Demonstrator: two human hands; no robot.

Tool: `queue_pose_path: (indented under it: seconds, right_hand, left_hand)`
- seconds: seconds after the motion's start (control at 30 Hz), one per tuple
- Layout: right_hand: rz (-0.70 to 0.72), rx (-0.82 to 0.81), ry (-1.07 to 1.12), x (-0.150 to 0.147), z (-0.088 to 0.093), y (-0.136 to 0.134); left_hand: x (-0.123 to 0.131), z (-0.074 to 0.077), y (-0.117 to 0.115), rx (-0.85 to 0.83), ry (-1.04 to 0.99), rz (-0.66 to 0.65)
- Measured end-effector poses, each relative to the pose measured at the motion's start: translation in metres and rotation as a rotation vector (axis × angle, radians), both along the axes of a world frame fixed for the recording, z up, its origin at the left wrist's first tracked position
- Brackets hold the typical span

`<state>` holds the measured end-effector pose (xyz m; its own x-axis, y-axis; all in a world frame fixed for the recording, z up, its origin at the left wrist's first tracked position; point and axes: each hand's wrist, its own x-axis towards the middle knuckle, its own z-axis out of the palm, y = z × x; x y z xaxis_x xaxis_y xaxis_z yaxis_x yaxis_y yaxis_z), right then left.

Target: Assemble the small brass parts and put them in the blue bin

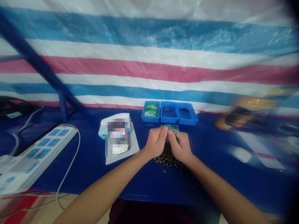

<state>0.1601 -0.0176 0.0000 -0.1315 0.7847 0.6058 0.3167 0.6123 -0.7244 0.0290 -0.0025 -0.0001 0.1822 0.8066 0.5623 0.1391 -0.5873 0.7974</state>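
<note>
Between my hands is a small clear plastic bag point(173, 127), its top edge pinched on both sides. My left hand point(157, 141) is closed on the bag, thumb pointing up. Thumb against thumb, my right hand point(182, 146) grips the other side of it. Beneath them a pile of small brass-and-dark metal pieces point(167, 159) lies on the blue table, partly hidden by my hands. A few loose pieces have strayed toward me. Whether anything is inside the bag I cannot tell.
Behind my hands stand three blue bins: one with green packets point(151, 109), one with a few small pieces point(169, 111), and a third bin point(187, 113). A white power strip point(44, 149) with cables lies left. Papers and a wipes pack point(102, 126) sit nearer; a blurred jar point(245, 112) stands right.
</note>
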Motion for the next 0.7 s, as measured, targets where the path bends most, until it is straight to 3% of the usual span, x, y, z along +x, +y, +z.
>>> queue_pose_path:
  seconds: [0.7]
  right_hand:
    - [0.003,-0.003,0.017,-0.0001,-0.0017,0.0005]
  left_hand:
    - [0.0008,-0.0006,0.0009,0.003,0.003,0.006]
